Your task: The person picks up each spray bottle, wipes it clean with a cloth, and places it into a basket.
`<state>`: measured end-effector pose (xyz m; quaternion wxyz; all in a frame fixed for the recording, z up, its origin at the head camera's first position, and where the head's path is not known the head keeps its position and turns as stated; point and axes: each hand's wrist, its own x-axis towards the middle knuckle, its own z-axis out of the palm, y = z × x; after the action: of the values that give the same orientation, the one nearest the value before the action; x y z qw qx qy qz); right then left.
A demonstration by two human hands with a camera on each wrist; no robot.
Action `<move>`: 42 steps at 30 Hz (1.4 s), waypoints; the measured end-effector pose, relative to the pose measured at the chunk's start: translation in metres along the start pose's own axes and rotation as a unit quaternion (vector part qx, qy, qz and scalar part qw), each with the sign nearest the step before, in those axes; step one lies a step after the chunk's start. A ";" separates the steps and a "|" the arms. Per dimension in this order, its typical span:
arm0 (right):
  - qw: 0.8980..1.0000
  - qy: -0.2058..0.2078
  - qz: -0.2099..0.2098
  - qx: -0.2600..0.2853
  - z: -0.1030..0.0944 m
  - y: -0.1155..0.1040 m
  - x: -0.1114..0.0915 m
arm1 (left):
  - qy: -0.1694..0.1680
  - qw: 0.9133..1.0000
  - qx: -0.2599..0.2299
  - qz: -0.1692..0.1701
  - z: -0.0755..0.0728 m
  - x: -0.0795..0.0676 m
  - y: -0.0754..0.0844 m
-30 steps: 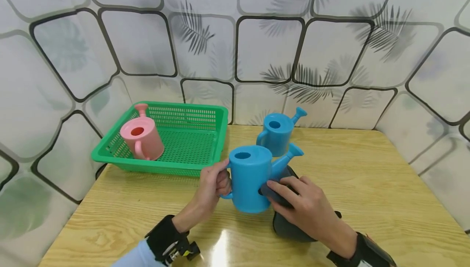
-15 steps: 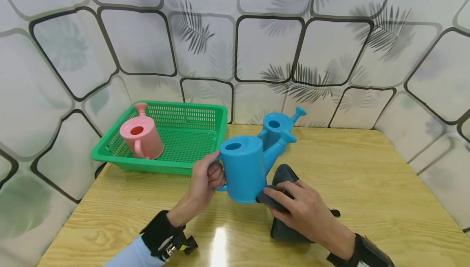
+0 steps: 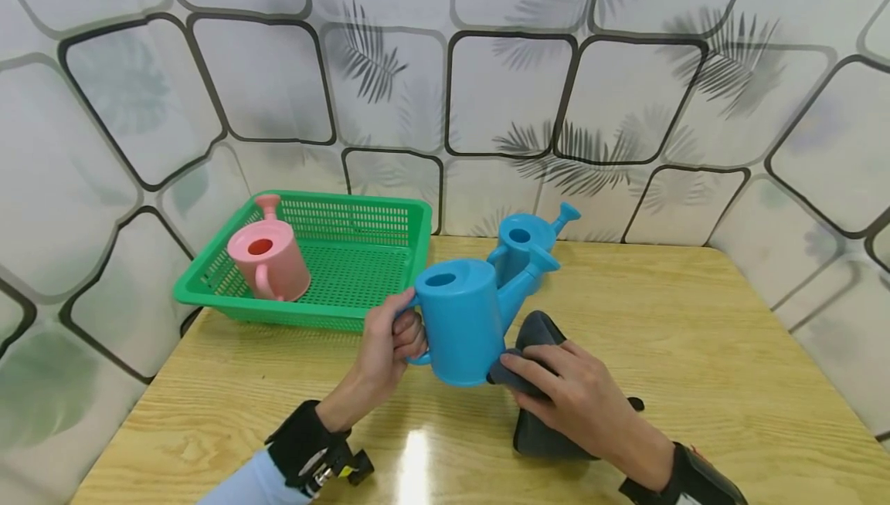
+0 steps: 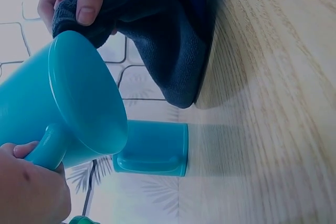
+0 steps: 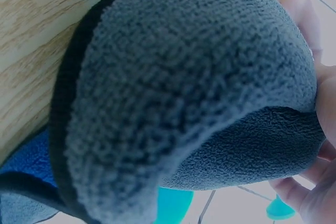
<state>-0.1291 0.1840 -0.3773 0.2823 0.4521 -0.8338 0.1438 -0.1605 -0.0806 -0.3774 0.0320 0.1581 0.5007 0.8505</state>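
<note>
My left hand (image 3: pixel 391 339) grips the handle of a blue watering can (image 3: pixel 459 327), its spout toward the right. The can is held up over the table, tipped slightly. With my right hand (image 3: pixel 580 393) I pinch a folded dark grey cloth (image 3: pixel 552 434) between thumb and fingers, its bunched end right at the can's lower right side. In the left wrist view the can's base (image 4: pixel 89 95) faces the camera, the cloth (image 4: pixel 168 45) draping from the right thumb down to the table. Its fuzzy surface (image 5: pixel 173 77) fills most of the right wrist view.
A second blue watering can (image 3: pixel 520 238) stands behind the held one, partly hidden by it. At the back left, a green basket (image 3: pixel 327 316) contains a pink watering can (image 3: pixel 270 258). A patterned wall covering (image 3: pixel 507 96) rises along the back of the wooden table (image 3: pixel 702 335).
The held watering can has moved left and a little up, uncovering more of the cloth behind it. My right hand has barely moved; the last half second shows almost no motion.
</note>
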 end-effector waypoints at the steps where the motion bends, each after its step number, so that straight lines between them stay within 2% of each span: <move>1: 1.000 0.001 0.001 0.000 0.000 0.000 0.000 | -0.003 1.000 -0.001 -0.001 0.000 0.000 0.000; 9: 0.999 0.032 0.002 -0.004 0.000 0.002 0.003 | -0.026 1.000 0.003 -0.005 0.000 -0.001 -0.005; 15: 0.999 0.037 0.017 0.004 -0.006 0.005 0.006 | -0.033 0.999 0.011 -0.009 0.003 -0.003 -0.009; 24: 0.995 0.098 0.034 -0.002 -0.015 0.009 0.016 | -0.043 0.998 0.051 -0.014 0.005 -0.007 -0.015; 32: 0.992 0.111 0.064 -0.015 -0.018 0.011 0.015 | -0.051 0.997 0.063 -0.011 0.005 -0.008 -0.019; 42: 0.991 0.121 0.063 -0.009 -0.016 0.011 0.014 | -0.054 0.996 0.066 -0.007 0.005 -0.009 -0.018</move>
<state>-0.1390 0.1887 -0.3557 0.3755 0.3751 -0.8219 0.2070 -0.1526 -0.0692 -0.3931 0.0543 0.2022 0.5545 0.8054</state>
